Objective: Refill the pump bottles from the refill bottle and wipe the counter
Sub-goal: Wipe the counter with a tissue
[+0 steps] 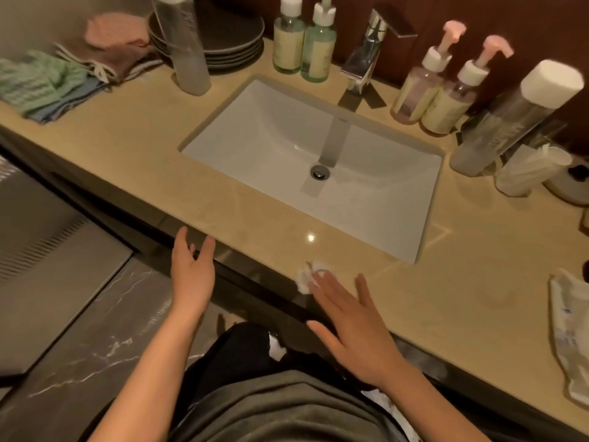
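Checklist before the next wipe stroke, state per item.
1. Right hand on wad: ok, straight fingers touch it.
2. Left hand free: ok, open, holds nothing.
3. Wad clear of counter edge: not ok, it lies right at the front edge.
4. Pump bottles upright: ok, green pair and pink pair stand behind the sink.
5. Tall bottle at right capped: ok, white cap on.
6. Spills on counter: cannot tell.
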Tool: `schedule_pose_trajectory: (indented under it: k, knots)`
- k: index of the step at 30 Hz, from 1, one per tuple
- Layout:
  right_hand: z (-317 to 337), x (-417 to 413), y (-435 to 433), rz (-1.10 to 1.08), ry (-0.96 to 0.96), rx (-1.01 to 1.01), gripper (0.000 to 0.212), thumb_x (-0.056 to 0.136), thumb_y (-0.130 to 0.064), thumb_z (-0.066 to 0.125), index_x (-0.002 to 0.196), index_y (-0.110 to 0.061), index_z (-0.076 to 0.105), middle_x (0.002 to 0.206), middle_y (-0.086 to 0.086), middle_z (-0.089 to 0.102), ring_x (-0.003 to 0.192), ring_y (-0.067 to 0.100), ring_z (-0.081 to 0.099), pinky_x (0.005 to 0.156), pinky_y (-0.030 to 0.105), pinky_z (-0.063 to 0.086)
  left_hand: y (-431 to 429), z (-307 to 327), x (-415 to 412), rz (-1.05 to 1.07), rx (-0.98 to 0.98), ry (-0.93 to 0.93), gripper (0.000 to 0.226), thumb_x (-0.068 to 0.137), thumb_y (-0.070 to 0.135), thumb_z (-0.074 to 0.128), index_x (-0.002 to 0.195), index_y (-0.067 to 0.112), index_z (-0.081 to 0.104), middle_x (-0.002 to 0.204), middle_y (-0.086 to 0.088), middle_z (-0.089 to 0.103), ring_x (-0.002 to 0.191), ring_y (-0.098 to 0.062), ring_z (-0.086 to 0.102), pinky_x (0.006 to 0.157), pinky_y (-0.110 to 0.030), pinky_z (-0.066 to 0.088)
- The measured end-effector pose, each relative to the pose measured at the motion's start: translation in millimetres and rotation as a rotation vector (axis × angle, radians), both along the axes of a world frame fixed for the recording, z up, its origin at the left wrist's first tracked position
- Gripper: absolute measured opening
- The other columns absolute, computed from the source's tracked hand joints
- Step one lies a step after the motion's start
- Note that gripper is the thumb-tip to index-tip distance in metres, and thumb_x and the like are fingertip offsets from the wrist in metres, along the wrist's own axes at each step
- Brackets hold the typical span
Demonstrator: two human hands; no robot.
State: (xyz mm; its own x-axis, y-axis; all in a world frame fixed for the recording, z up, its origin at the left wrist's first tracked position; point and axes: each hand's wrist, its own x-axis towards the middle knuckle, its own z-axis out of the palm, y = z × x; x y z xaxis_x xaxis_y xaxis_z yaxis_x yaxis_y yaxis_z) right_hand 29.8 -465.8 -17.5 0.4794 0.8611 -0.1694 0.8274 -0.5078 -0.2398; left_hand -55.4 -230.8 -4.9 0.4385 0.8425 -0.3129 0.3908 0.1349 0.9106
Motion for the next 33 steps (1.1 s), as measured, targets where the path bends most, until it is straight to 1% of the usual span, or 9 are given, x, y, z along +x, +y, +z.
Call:
schedule_pose_trajectory:
  k: [4, 7, 10, 13, 19, 24, 27, 28, 33]
  knots:
    - [2, 13, -34, -0.231, -0.023, -0.091, 0.063, 0.095, -0.061, 0.004, 0.151, -0.030, 0.006, 0.157, -0.009, 0.002, 0.143, 0.002, -0.009, 0.117, 0.043, -0.010, 14, 1, 7, 0.021, -0.108, -0.019, 0.061, 0.099, 0.032, 0.042, 0.151, 0.017, 0.012, 0.155, 0.000, 0.021, 0.140, -0.014, 0.023, 0.098, -0.020, 0.020]
    - [4, 24, -22, -0.323, -0.045, -0.112, 0.071, 0.089, -0.062, -0.005, 0.150, -0.027, -0.004, 0.157, -0.007, -0.007, 0.142, 0.006, -0.016, 0.114, 0.040, -0.013, 23, -4, 8, 0.004, -0.148, -0.020, 0.062, 0.099, 0.037, 0.041, 0.151, 0.018, 0.013, 0.155, 0.001, 0.022, 0.140, -0.015, 0.025, 0.109, -0.028, 0.020]
    - [5, 34, 19, -0.411, 0.016, -0.045, 0.079, 0.085, -0.066, -0.004, 0.151, -0.022, -0.006, 0.156, -0.004, -0.010, 0.142, 0.010, -0.017, 0.113, 0.037, -0.016, 30, -7, 5, -0.023, -0.170, -0.012, 0.063, 0.098, 0.040, 0.042, 0.150, 0.018, 0.014, 0.155, 0.002, 0.024, 0.140, -0.015, 0.026, 0.115, -0.038, 0.022]
    - [3, 39, 67, -0.369, 0.038, -0.037, 0.074, 0.093, -0.062, 0.010, 0.151, -0.019, -0.003, 0.158, 0.000, -0.007, 0.144, 0.013, -0.013, 0.114, 0.039, -0.015, 35, -7, 0, -0.033, -0.184, -0.006, 0.061, 0.098, 0.037, 0.041, 0.150, 0.018, 0.015, 0.153, 0.000, 0.028, 0.138, -0.015, 0.030, 0.115, -0.039, 0.025]
    - [4, 7, 123, -0.049, 0.009, -0.019, 0.073, 0.095, -0.060, 0.015, 0.152, -0.016, 0.003, 0.159, 0.002, -0.004, 0.145, 0.016, -0.011, 0.116, 0.045, -0.011, 41, -6, -5, -0.026, -0.176, 0.007, 0.058, 0.099, 0.033, 0.041, 0.149, 0.015, 0.018, 0.151, -0.004, 0.033, 0.135, -0.017, 0.035, 0.114, -0.038, 0.027]
    - [-6, -12, 90, 0.094, 0.021, -0.036, 0.069, 0.097, -0.057, 0.018, 0.152, -0.017, 0.009, 0.158, -0.001, 0.002, 0.145, 0.013, -0.005, 0.116, 0.047, -0.010, 39, -11, -9, 0.014, -0.206, 0.002, 0.057, 0.099, 0.032, 0.041, 0.149, 0.015, 0.020, 0.150, -0.004, 0.034, 0.135, -0.017, 0.036, 0.114, -0.036, 0.027]
    - [-6, -7, 53, 0.103, -0.065, -0.103, 0.062, 0.099, -0.052, 0.022, 0.147, -0.014, 0.031, 0.154, 0.002, 0.026, 0.143, 0.016, 0.018, 0.111, 0.048, 0.008, 34, -15, -11, 0.011, -0.223, 0.011, 0.058, 0.099, 0.033, 0.042, 0.149, 0.015, 0.020, 0.150, -0.003, 0.035, 0.135, -0.016, 0.036, 0.114, -0.037, 0.027]
    - [-6, -3, 41, 0.083, -0.067, -0.111, 0.060, 0.099, -0.051, 0.023, 0.146, -0.015, 0.033, 0.153, 0.002, 0.027, 0.143, 0.016, 0.021, 0.111, 0.048, 0.010, 32, -16, -12, 0.010, -0.226, 0.014, 0.058, 0.099, 0.033, 0.042, 0.149, 0.016, 0.020, 0.150, -0.003, 0.034, 0.135, -0.016, 0.036, 0.114, -0.037, 0.027]
    - [6, 35, 19, -0.092, -0.057, -0.114, 0.064, 0.097, -0.056, 0.008, 0.151, -0.023, 0.009, 0.157, -0.004, 0.003, 0.145, 0.009, -0.005, 0.116, 0.040, -0.013, 23, -17, -12, 0.008, -0.218, 0.023, 0.057, 0.099, 0.032, 0.042, 0.149, 0.014, 0.020, 0.150, -0.003, 0.033, 0.135, -0.016, 0.036, 0.114, -0.037, 0.027]
